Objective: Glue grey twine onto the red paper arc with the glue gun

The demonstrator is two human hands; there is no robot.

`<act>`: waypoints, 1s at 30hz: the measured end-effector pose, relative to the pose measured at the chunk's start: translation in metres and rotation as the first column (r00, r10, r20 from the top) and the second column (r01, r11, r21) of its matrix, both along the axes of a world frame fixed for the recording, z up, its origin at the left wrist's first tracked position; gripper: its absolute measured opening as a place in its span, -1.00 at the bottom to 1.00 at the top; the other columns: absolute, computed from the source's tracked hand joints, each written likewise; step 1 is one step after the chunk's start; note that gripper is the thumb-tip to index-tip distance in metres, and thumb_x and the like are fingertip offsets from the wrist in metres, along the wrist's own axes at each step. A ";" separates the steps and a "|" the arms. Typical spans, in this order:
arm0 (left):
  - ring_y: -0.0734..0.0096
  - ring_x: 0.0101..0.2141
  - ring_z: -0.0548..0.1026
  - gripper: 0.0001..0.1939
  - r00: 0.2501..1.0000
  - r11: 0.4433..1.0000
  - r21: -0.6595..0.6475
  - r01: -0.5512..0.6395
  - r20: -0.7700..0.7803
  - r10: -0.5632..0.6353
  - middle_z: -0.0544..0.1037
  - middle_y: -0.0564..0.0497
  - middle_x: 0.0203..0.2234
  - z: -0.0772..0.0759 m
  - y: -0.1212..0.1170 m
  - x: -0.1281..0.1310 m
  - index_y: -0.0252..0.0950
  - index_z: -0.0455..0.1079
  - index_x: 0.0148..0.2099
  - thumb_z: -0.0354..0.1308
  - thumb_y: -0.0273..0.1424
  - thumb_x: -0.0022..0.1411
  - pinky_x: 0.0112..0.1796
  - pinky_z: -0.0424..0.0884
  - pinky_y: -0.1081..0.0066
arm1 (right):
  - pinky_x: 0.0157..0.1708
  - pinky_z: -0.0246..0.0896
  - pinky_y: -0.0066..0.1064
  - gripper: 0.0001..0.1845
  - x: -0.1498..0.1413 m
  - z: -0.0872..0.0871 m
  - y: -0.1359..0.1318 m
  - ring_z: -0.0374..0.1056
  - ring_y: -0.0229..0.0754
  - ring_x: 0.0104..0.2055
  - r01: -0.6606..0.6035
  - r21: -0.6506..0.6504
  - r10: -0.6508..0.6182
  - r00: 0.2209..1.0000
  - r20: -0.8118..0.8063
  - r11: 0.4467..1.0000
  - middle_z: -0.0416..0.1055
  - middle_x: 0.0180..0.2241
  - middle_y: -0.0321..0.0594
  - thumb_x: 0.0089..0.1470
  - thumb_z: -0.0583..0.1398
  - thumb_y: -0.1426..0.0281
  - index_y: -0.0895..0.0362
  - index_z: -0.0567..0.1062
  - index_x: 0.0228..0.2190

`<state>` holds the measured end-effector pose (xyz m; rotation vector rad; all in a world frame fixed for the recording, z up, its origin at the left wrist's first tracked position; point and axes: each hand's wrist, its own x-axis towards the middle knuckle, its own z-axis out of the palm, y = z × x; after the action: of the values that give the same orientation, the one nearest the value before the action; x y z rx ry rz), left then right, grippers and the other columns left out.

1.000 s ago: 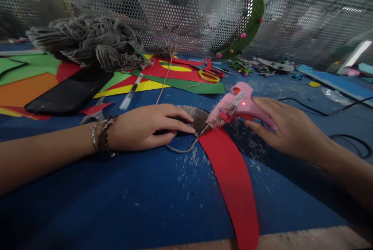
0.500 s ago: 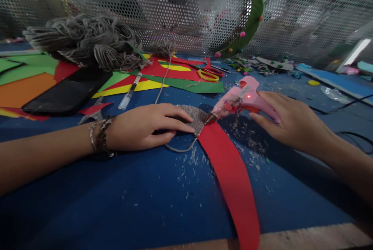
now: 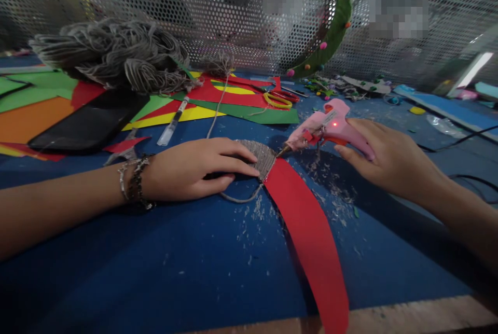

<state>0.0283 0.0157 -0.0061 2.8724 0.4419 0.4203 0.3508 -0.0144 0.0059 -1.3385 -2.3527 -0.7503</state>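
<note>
My left hand [image 3: 206, 168] lies flat with its fingers apart, pressing down the end of a curved strip wrapped in grey yarn [image 3: 262, 157]. The bare red paper part [image 3: 307, 220] of this strip curves toward me and hangs past the table's front edge. A loose strand of grey yarn [image 3: 245, 200] loops out beside my fingertips. My right hand [image 3: 392, 160] is wrapped round the handle of a pink hot glue gun [image 3: 311, 129] with a glowing red light. Its nozzle touches or nearly touches the upper edge where yarn meets red paper.
Behind my left hand are a skein of grey yarn [image 3: 116, 56], a black phone [image 3: 89, 121], a marker [image 3: 174, 121] and coloured paper [image 3: 35, 121]. Yellow-handled scissors [image 3: 278, 99] lie farther back. A green curved piece with pompoms [image 3: 334, 38] leans on the perforated metal screen [image 3: 218, 17].
The glue gun has shifted slightly up and right, its nozzle drawn back to the strip's upper edge. My left hand stays in place.
</note>
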 end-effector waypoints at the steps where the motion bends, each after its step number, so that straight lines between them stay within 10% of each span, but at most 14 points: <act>1: 0.27 0.03 0.36 -0.63 1.000 1.000 -0.001 0.002 -0.001 -0.002 0.42 -0.10 0.03 0.000 0.000 0.000 -0.27 0.38 0.05 -0.09 -0.52 0.27 0.07 0.26 0.26 | -0.34 0.33 -0.23 -0.59 0.000 0.000 0.000 0.42 0.00 -0.21 0.005 -0.005 -0.005 1.000 0.000 1.000 0.48 -0.20 0.04 0.13 -0.03 0.19 0.21 0.39 -0.16; 30: 0.29 0.01 0.37 -0.64 1.000 1.000 0.022 0.020 0.006 -0.020 0.43 -0.09 0.01 0.000 0.000 0.000 -0.26 0.38 0.05 -0.08 -0.52 0.27 0.07 0.26 0.30 | -0.38 0.36 -0.22 -0.67 -0.013 0.001 -0.012 0.45 -0.02 -0.27 -0.115 0.020 0.115 0.993 -0.006 0.993 0.51 -0.24 -0.05 0.12 0.01 0.24 0.15 0.38 -0.15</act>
<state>0.0282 0.0161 -0.0059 2.8938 0.4098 0.4330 0.3374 -0.0266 0.0073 -1.1847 -2.3872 -0.7311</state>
